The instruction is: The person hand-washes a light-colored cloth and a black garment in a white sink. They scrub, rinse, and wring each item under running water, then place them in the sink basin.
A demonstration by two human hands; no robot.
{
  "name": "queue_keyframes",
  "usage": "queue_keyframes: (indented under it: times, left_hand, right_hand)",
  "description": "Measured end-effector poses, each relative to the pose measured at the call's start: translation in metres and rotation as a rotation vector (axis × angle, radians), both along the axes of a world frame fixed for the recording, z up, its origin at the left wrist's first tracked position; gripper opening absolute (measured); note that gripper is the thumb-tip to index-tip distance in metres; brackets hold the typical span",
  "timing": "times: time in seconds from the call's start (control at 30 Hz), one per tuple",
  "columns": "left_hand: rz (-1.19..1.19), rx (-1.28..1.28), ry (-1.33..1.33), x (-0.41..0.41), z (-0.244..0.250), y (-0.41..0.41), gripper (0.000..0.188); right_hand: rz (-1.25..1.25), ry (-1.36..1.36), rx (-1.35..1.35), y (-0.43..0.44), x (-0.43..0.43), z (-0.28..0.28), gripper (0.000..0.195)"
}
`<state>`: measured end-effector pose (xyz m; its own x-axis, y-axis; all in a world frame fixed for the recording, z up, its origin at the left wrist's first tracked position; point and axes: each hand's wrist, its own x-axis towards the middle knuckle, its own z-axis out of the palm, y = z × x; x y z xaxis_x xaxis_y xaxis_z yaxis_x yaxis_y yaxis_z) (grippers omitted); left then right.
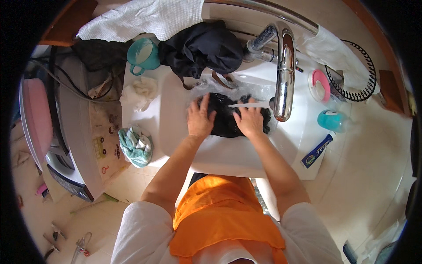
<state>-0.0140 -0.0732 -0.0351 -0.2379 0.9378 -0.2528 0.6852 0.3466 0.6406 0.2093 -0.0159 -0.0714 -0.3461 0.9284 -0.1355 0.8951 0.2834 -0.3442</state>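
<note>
In the white washbasin (pixel 178 128) lies a wet black cloth (pixel 224 128), bunched up in shallow water. My left hand (pixel 200 117) rests on its left end, palm down with the fingers apart. On the right part of the cloth lies my right hand (pixel 249 118), its fingers likewise spread. A stream of water runs sideways from the chrome faucet (pixel 285 82) and strikes the cloth between my hands. A dry-looking black fabric item (pixel 204 46) with brown straps sits on the basin's back rim. Its straps hang into the basin.
Along the left rim are a teal mug (pixel 143 54), a crumpled pale cloth (pixel 140 93) and a green-white towel (pixel 135 147). On the right are a pink-rimmed container (pixel 319 85), a bottle of blue liquid (pixel 329 121) and a toothpaste tube (pixel 317 150). A washing machine (pixel 72 132) stands left.
</note>
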Motion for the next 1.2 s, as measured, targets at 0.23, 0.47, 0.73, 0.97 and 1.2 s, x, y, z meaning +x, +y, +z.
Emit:
queue_keyframes:
  times: [0.23, 0.47, 0.73, 0.97, 1.2]
  left_hand:
    - [0.485, -0.471, -1.225, 0.011, 0.002, 0.023, 0.077]
    - [0.530, -0.631, -2.057, 0.021, 0.032, 0.016, 0.064]
    - [0.634, -0.311, -1.100, 0.043, 0.071, 0.008, 0.056]
    - [0.313, 0.366, -0.113, -0.036, 0.053, -0.009, 0.037]
    - [-0.067, 0.024, -0.153, 0.020, -0.003, 0.010, 0.098]
  right_hand:
    - [-0.321, 0.369, -0.260, 0.012, -0.048, 0.033, 0.048]
    - [-0.035, 0.466, 0.084, -0.089, -0.087, 0.132, 0.031]
    - [-0.569, 0.609, -0.458, -0.016, -0.029, 0.107, 0.052]
    - [-0.539, 0.608, -0.124, 0.021, 0.061, 0.082, 0.060]
    - [-0.229, -0.044, -0.349, 0.027, 0.002, -0.015, 0.070]
